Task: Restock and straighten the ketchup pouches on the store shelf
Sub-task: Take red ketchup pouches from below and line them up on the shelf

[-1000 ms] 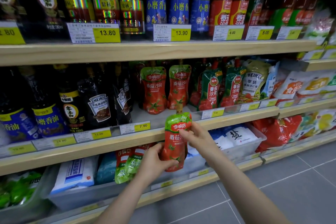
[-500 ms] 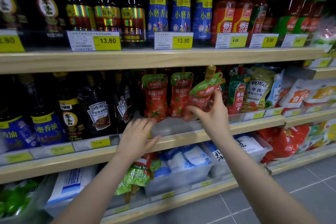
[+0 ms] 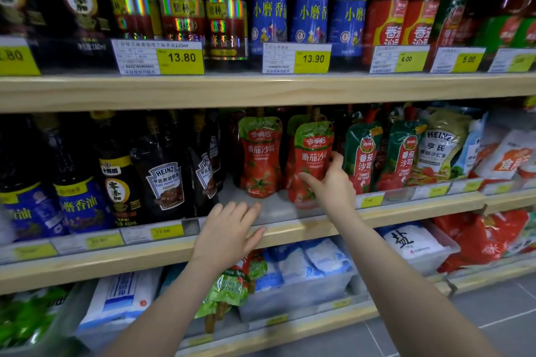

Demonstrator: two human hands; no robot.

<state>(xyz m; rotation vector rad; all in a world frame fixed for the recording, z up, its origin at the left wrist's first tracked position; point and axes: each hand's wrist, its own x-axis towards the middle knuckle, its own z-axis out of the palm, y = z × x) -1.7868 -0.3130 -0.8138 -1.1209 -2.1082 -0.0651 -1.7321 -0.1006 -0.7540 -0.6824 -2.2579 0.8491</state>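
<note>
My right hand grips a red ketchup pouch with a green top, holding it upright on the middle shelf in front of another pouch. A matching pouch stands just to its left. My left hand hovers open over the shelf's front edge, fingers spread, holding nothing. Green and red ketchup pouches stand to the right of my right hand. More ketchup pouches lie in the bottom shelf below my left hand.
Dark Heinz sauce bottles stand left of the pouches. A Heinz dressing pouch is at the right. Salt bags in a clear bin fill the bottom shelf. Tall bottles and price tags line the top shelf.
The pouch went from both hands in front of the lower shelf up onto the middle shelf, tilted, then upright. My left hand let go and moved to the shelf edge.
</note>
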